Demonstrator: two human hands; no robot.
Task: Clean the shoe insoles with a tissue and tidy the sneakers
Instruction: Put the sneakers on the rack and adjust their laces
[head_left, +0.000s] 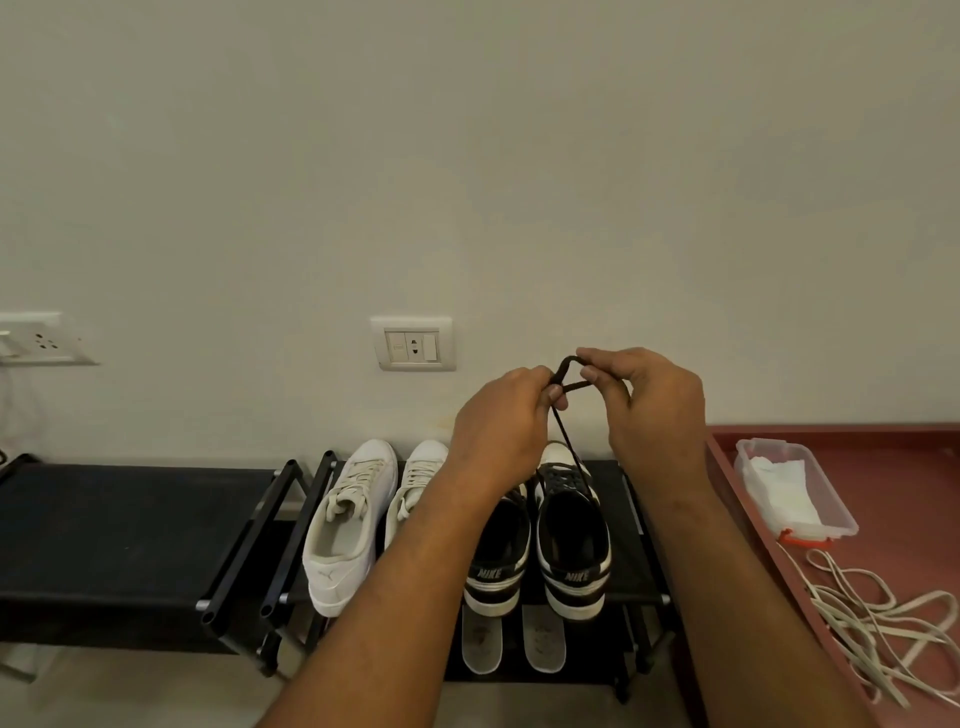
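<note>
Two black-and-white sneakers stand heel-toward-me on the black shoe rack (636, 577): the left one (498, 551) and the right one (571, 540). A black lace (563, 415) rises from the right sneaker. My left hand (498, 421) and my right hand (649, 400) pinch it above the shoe, holding a loop between them. Two grey insoles (483, 644) (544, 642) lie on the lower shelf under the sneakers. A pair of white sneakers (345, 519) (415, 483) sits to the left; my left forearm partly hides one.
A clear plastic box with white tissues (789, 488) sits on a reddish surface (893, 467) at right, with loose white laces (878, 623) in front of it. A second black rack (114, 525) stands at left. Wall sockets (413, 343) (39, 340) are behind.
</note>
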